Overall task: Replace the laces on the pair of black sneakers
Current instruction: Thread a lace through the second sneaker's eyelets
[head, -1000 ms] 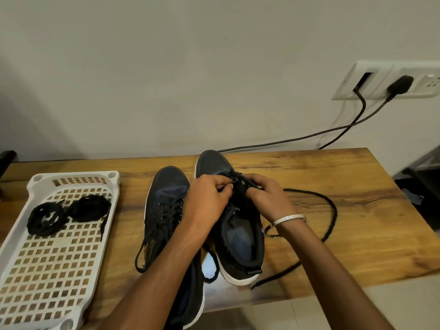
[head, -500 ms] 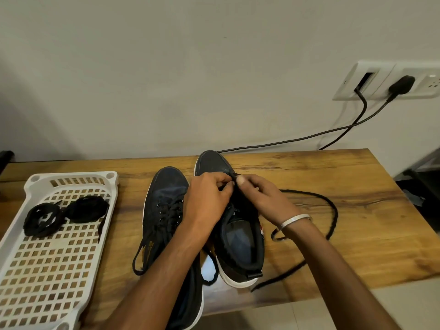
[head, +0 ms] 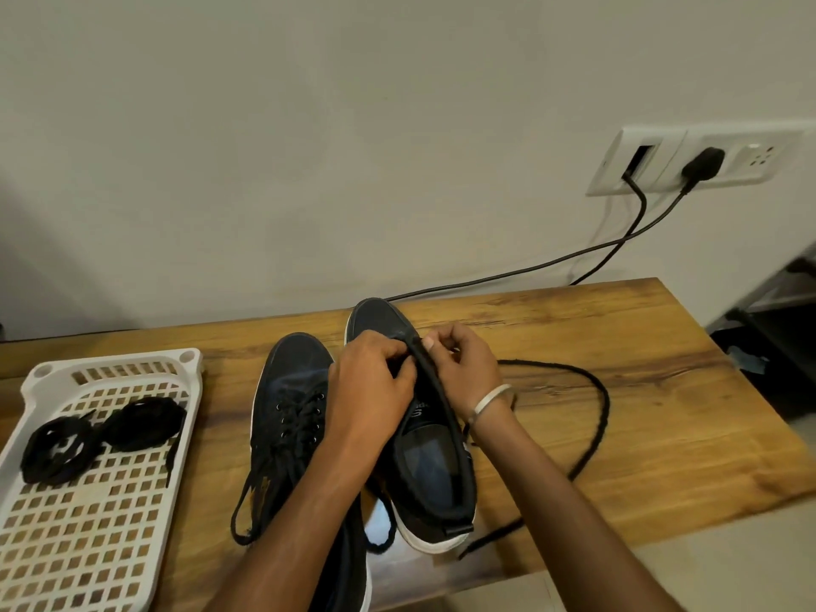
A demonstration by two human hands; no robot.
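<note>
Both hands, left hand [head: 371, 382] and right hand [head: 459, 364], pinching right sneaker [head: 435, 457] at eyelets; lace [head: 596, 417] trailing toward three o'clock.

Both sneakers, the left sneaker [head: 291, 404] and the right sneaker [head: 435, 470], are black with white soles. The loose lace [head: 591, 435] is black, as are the coiled laces [head: 103, 435] in the white grid-patterned basket [head: 88, 545]. The worktop [head: 640, 390] is amber-brown woodgrain. A silver bangle [head: 492, 401] shows; the wall [head: 309, 148] is beige, the socket plate [head: 662, 165] white with black cables [head: 530, 269].
</note>
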